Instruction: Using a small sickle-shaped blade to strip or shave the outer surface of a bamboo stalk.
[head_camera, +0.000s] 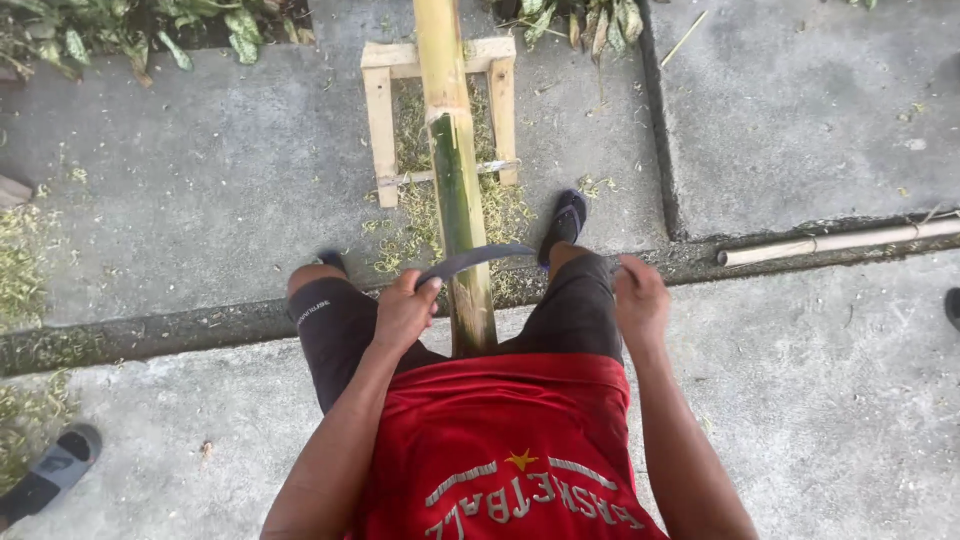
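Seen from above, a person is straddling a long bamboo pole (458, 190) resting on a small wooden frame (440, 110) on the concrete. Both hands, left (404, 312) and right (640, 300), are gripping a curved blade (475, 259) laid across the pole, arms bent at the knees.

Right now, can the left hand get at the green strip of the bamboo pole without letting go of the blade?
Probably yes. The left hand grips one end of the curved blade, which lies across the bamboo pole just below the green strip. Nothing lies between them; the wooden frame sits farther up.
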